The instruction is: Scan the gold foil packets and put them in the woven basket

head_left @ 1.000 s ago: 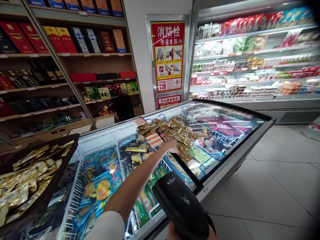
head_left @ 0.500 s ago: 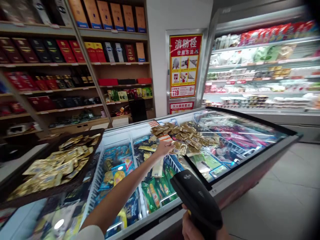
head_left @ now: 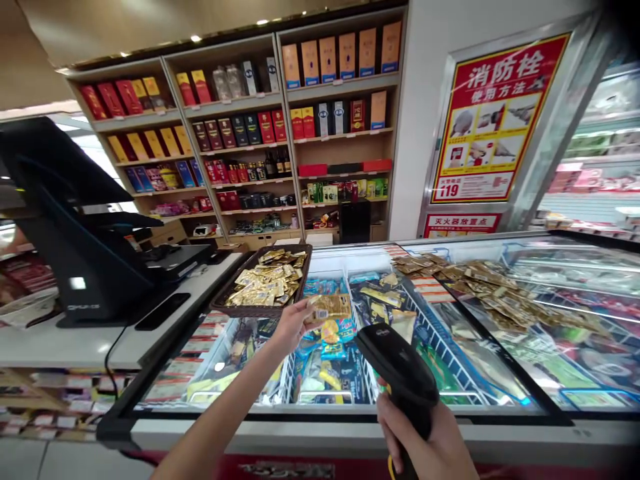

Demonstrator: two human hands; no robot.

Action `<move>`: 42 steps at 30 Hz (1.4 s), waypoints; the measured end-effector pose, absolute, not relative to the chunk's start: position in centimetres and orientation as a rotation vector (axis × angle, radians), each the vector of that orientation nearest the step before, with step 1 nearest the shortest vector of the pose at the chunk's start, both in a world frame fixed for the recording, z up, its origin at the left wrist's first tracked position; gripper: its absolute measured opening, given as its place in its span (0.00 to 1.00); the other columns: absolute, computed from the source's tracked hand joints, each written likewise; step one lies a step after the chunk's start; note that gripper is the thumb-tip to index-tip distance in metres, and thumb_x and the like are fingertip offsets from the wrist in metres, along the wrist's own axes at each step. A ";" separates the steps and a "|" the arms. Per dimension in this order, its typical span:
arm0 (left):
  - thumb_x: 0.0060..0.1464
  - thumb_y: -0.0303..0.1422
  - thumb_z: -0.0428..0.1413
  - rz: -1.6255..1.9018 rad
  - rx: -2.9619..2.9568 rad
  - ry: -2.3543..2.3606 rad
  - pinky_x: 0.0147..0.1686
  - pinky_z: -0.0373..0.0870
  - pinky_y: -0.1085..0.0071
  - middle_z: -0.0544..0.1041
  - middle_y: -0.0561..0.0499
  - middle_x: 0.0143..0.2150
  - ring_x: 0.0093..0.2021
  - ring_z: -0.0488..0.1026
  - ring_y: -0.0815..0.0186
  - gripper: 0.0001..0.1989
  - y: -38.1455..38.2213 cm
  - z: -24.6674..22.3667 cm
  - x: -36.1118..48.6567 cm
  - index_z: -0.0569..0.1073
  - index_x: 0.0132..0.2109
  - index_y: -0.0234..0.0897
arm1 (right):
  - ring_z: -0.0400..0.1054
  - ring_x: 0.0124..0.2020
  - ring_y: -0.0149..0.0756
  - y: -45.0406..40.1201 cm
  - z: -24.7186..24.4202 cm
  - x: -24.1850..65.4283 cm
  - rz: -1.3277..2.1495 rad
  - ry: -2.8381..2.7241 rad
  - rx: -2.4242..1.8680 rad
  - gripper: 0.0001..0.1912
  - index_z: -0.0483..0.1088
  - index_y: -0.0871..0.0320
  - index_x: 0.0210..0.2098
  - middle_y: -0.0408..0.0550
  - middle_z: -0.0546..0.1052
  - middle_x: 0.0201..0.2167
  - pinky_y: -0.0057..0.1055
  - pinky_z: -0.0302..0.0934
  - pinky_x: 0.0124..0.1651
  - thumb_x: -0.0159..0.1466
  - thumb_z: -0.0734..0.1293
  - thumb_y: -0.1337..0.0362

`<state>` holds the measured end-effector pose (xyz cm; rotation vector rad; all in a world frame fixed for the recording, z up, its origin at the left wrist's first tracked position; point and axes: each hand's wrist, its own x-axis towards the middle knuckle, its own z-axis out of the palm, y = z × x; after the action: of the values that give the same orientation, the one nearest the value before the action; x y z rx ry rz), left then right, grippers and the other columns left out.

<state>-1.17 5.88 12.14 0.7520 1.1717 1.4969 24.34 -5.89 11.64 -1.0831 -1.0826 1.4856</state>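
Observation:
Pinched in my left hand (head_left: pixel 293 328) are gold packets (head_left: pixel 330 308), a barcode showing on the front one; how many is hard to tell. They hang above the freezer's blue ice-cream packs. My right hand (head_left: pixel 425 437) is wrapped round the handle of a black barcode scanner (head_left: pixel 400 367), its head tilted up toward the packets. Just beyond my left hand, a dark woven basket (head_left: pixel 307 267) holds a heap of similar gold packets (head_left: pixel 267 283). A second pile of gold packets (head_left: pixel 493 290) lies on the freezer's glass to the right.
The chest freezer (head_left: pixel 260 430) spans the front, its wire baskets full of frozen packs. At left stands a checkout screen (head_left: pixel 85 220) on a counter, with a black phone-like slab (head_left: pixel 163 311). Shelves of boxes (head_left: pixel 330 140) line the back wall.
My left hand has carried the gold packets from the pile on the glass leftward toward the basket. The view has turned left, and the scanner stays in my right hand.

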 end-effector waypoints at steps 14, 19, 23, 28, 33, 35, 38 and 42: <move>0.62 0.24 0.60 1.666 0.718 0.904 0.61 0.73 0.41 0.79 0.50 0.43 0.45 0.80 0.64 0.11 1.8 17.3 -4.2 0.77 0.50 0.40 | 0.59 0.14 0.29 -6.2 15.1 19.9 1.598 -1.340 -0.985 0.30 0.71 0.61 0.42 0.36 0.67 0.14 0.27 0.56 0.19 0.58 0.75 0.40; 0.62 0.26 0.60 1.673 0.749 0.891 0.61 0.72 0.41 0.78 0.50 0.47 0.46 0.80 0.63 0.10 2.0 16.7 -4.6 0.76 0.49 0.41 | 0.58 0.14 0.29 -6.6 15.0 19.7 1.589 -1.366 -0.996 0.29 0.71 0.60 0.41 0.36 0.67 0.14 0.27 0.57 0.19 0.58 0.74 0.40; 0.61 0.29 0.62 1.720 0.810 0.913 0.61 0.72 0.45 0.79 0.50 0.51 0.49 0.80 0.61 0.09 2.2 16.3 -4.6 0.75 0.49 0.43 | 0.57 0.14 0.28 -6.6 15.3 19.7 1.619 -1.355 -0.982 0.27 0.70 0.59 0.38 0.36 0.66 0.13 0.26 0.57 0.19 0.58 0.74 0.41; 0.60 0.32 0.63 1.783 0.859 0.929 0.60 0.73 0.47 0.79 0.49 0.51 0.50 0.80 0.60 0.10 2.2 16.3 -4.4 0.74 0.48 0.42 | 0.58 0.15 0.29 -6.5 15.3 19.7 1.614 -1.353 -0.994 0.27 0.69 0.58 0.38 0.35 0.66 0.14 0.27 0.57 0.20 0.58 0.74 0.40; 0.59 0.30 0.64 1.788 0.811 0.941 0.59 0.75 0.49 0.79 0.51 0.51 0.50 0.80 0.61 0.12 2.2 16.5 -4.6 0.73 0.49 0.43 | 0.58 0.14 0.30 -6.9 15.3 19.9 1.586 -1.334 -1.008 0.32 0.71 0.60 0.43 0.36 0.66 0.14 0.28 0.56 0.20 0.57 0.74 0.38; 0.59 0.28 0.63 1.773 0.778 0.977 0.56 0.78 0.51 0.79 0.51 0.50 0.48 0.80 0.61 0.11 2.0 15.7 -4.5 0.73 0.48 0.42 | 0.59 0.13 0.31 -7.1 15.4 20.1 1.573 -1.330 -1.008 0.32 0.71 0.60 0.41 0.36 0.66 0.13 0.28 0.56 0.19 0.56 0.75 0.37; 0.61 0.24 0.57 1.658 0.683 1.098 0.48 0.82 0.53 0.79 0.49 0.46 0.42 0.81 0.62 0.09 1.4 13.9 -4.2 0.74 0.47 0.39 | 0.59 0.14 0.29 -7.3 15.5 20.6 1.553 -1.355 -0.989 0.29 0.70 0.59 0.35 0.37 0.66 0.12 0.27 0.55 0.20 0.58 0.74 0.38; 0.62 0.20 0.52 1.464 0.585 1.191 0.43 0.84 0.53 0.80 0.46 0.41 0.37 0.82 0.61 0.12 1.8 13.2 -5.0 0.73 0.49 0.37 | 0.60 0.14 0.29 -7.3 15.9 21.4 1.520 -1.386 -1.000 0.27 0.69 0.58 0.31 0.38 0.66 0.13 0.27 0.56 0.20 0.58 0.74 0.39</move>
<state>-5.03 1.79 13.23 0.5848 1.1913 1.4637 21.35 -7.29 15.86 -0.9999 -1.3856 1.5197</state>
